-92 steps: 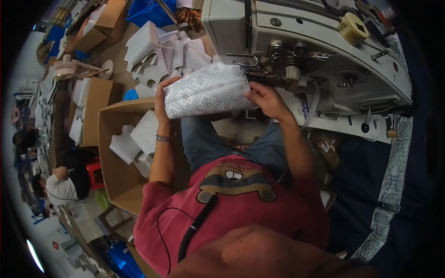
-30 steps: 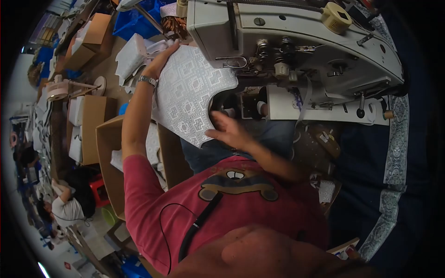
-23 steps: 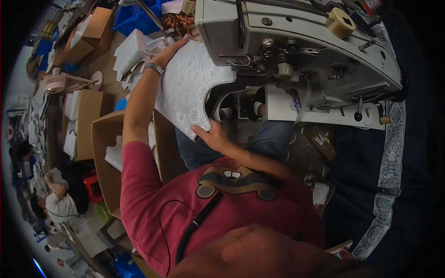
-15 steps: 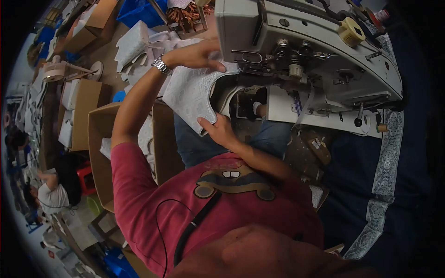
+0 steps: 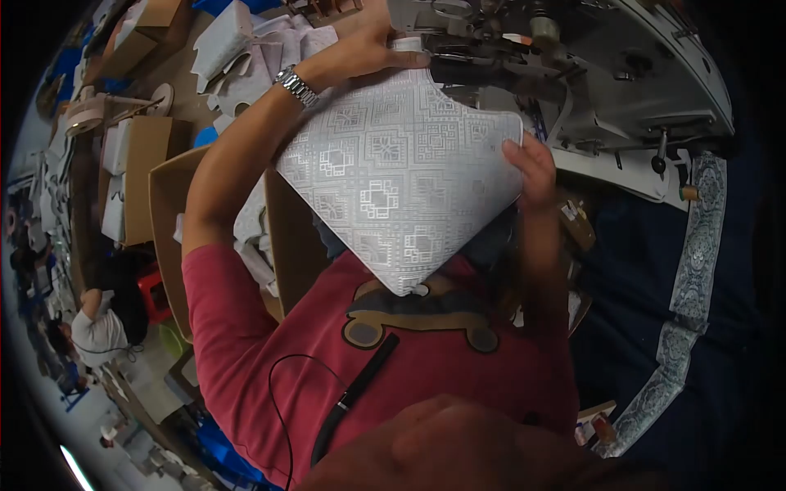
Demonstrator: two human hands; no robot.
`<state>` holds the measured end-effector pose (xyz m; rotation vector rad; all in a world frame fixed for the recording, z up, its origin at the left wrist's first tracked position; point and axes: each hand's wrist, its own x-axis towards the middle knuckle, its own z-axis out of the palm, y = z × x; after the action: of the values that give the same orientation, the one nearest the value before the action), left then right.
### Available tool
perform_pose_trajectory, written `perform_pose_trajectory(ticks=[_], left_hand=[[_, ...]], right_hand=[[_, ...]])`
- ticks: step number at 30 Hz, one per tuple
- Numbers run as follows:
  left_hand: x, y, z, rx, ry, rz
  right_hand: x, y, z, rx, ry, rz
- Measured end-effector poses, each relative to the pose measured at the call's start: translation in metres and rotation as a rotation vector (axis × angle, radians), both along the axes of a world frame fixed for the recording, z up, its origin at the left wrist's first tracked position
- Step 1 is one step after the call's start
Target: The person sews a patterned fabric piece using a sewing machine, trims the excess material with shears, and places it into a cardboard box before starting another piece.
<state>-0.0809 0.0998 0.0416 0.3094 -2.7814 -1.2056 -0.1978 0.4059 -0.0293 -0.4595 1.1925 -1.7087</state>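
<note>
A pale grey-white patterned fabric piece (image 5: 385,172) with bound edges and a curved cut-out is spread between my hands, one corner pointing down at my chest. My left hand (image 5: 364,57), below a metal wristwatch, grips its upper left edge with the thumb on top. On the right edge, my right hand (image 5: 534,168) pinches the corner beside the cut-out; its other fingers are partly hidden and the forearm is blurred. Just beyond the fabric stands an industrial sewing machine (image 5: 647,90); the fabric covers part of its working area.
An open cardboard box (image 5: 176,221) holding pale pieces stands by my left arm. More fabric pieces (image 5: 237,57) lie piled behind it. A patterned trim strip (image 5: 692,262) hangs over dark cloth on the right. A person (image 5: 98,327) sits far left.
The fabric has come toward me and swung out flat, showing its patterned face. My right hand has moved right and up, onto its right edge. The left hand has risen slightly.
</note>
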Motion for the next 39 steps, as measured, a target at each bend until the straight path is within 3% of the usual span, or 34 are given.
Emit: perform_pose_trajectory(ticks=[4,5,7,8,11,13,17,19,23,25,28,32,34,36,38,39], left_hand=[[0.004,-0.007,-0.005,0.198,-0.009,0.06],[0.007,-0.021,-0.017,0.346,-0.031,0.038],[0.013,-0.013,0.016,0.71,-0.015,-0.023],[0.015,-0.008,0.026,0.687,-0.025,-0.025],[0.01,-0.04,-0.009,0.827,-0.25,0.034],[0.006,-0.039,-0.014,0.903,-0.227,0.087],[-0.001,-0.069,-0.056,0.89,-0.258,0.075],[-0.004,-0.088,-0.076,0.875,-0.291,0.043],[-0.015,-0.108,-0.084,0.884,-0.425,-0.027],[-0.022,-0.116,-0.094,0.921,-0.499,-0.234],[-0.029,-0.089,-0.044,0.871,-0.561,-0.287],[-0.033,-0.103,-0.069,0.794,-0.781,-0.268],[-0.032,-0.107,-0.079,0.745,-0.693,-0.283],[-0.029,-0.083,-0.04,0.797,-0.661,-0.321],[-0.037,-0.1,-0.07,0.756,-0.713,-0.329],[-0.027,-0.067,-0.024,0.885,-0.556,-0.355]], right_hand=[[-0.043,-0.01,0.001,-0.141,-0.118,0.16],[-0.05,-0.013,0.002,-0.152,-0.143,0.205],[-0.06,-0.016,-0.002,-0.148,-0.148,0.221],[-0.065,-0.016,-0.005,-0.126,-0.175,0.225],[-0.076,-0.016,-0.011,-0.093,-0.242,0.334],[-0.077,-0.018,-0.008,-0.082,-0.254,0.379],[-0.08,-0.034,-0.007,-0.057,-0.228,0.531],[-0.067,-0.045,0.031,-0.247,-0.246,0.677],[-0.068,-0.058,0.043,-0.293,-0.214,0.7],[-0.069,-0.06,0.041,-0.272,-0.173,0.729],[-0.067,-0.061,0.036,-0.29,-0.149,0.682],[-0.067,-0.057,0.036,-0.202,-0.218,0.694],[-0.067,-0.058,0.04,-0.186,-0.243,0.726],[-0.068,-0.06,0.036,-0.163,-0.251,0.755],[-0.07,-0.06,0.032,-0.116,-0.191,0.686],[-0.071,-0.062,0.03,-0.102,-0.189,0.712]])
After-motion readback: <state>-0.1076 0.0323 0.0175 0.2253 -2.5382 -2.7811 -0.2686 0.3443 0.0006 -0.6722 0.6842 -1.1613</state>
